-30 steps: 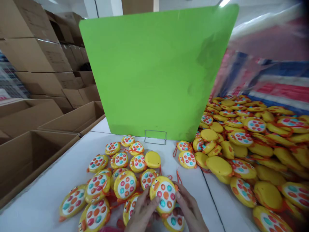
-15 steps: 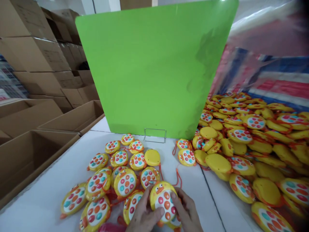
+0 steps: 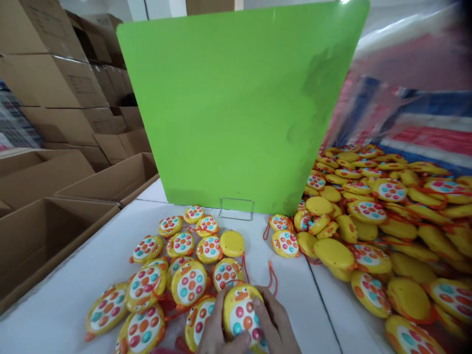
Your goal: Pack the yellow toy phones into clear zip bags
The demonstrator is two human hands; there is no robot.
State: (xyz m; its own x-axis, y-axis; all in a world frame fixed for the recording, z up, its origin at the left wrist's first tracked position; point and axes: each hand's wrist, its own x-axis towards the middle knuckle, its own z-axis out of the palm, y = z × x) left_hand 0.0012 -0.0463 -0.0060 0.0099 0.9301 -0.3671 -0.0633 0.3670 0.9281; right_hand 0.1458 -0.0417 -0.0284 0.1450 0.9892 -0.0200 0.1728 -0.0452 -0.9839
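Note:
A yellow duck-shaped toy (image 3: 241, 314) with coloured buttons sits between both my hands at the bottom edge. My left hand (image 3: 214, 332) wraps its left side, thumb across the lower buttons. My right hand (image 3: 275, 322) grips its right side, a finger lying over the face. An orange cord (image 3: 272, 275) loops out behind the toy. Several like toys (image 3: 184, 265) lie face up on the white table (image 3: 84, 260) just to the left. A big heap of the same toys (image 3: 379, 221) fills the right side.
A green board (image 3: 239, 103) stands upright on a wire stand (image 3: 236, 209) at the table's far edge. Open cardboard boxes (image 3: 47, 231) sit left of the table, with stacked cartons (image 3: 55, 73) behind. A clear plastic bag (image 3: 409, 93) rises behind the heap.
Both hands have drawn the toy down and nearer to me, and my fingers have shifted over its face. The heap and the board have not moved.

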